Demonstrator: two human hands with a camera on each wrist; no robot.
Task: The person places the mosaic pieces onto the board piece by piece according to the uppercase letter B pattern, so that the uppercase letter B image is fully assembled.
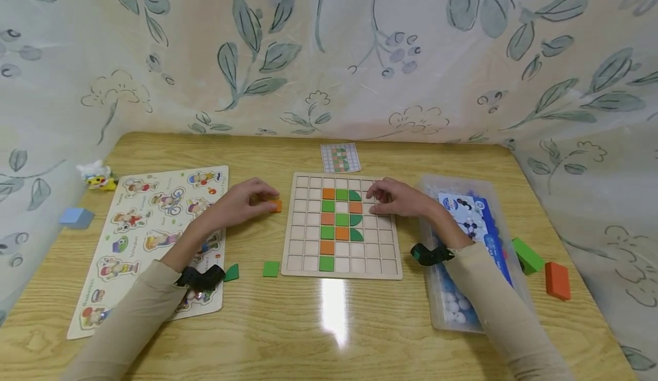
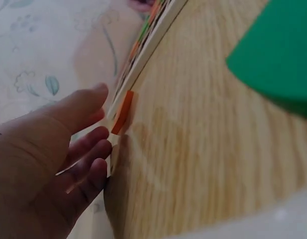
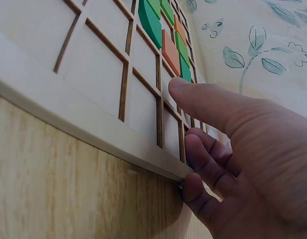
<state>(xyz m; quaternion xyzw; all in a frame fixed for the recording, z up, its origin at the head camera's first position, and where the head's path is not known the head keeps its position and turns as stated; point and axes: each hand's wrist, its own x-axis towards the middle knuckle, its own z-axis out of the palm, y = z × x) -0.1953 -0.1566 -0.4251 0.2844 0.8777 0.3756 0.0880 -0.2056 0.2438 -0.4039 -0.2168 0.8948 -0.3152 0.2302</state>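
Note:
My left hand (image 1: 248, 201) is at the left side of the wooden grid board (image 1: 380, 255), its fingers loosely bent with a gap before the thumb. Close by its fingertips lies an orange square tile (image 1: 276, 205), which the left wrist view shows on the table beside the board edge. Over the board's right side, my right hand (image 1: 396, 197) has relaxed fingers and nothing between them; the thumb (image 3: 179, 83) is over the grid cells. Orange squares (image 1: 327, 247), light green squares (image 1: 326, 263) and dark green quarter-round tiles (image 1: 356, 235) sit in the grid.
Behind the board lies a pattern card (image 1: 340, 158). A green square (image 1: 271, 268) and a dark green quarter-round tile (image 1: 232, 272) are left of it. A picture puzzle board (image 1: 149, 198) is farther left. A plastic box (image 1: 437, 312) stands right, beside green (image 1: 528, 255) and red blocks (image 1: 557, 281).

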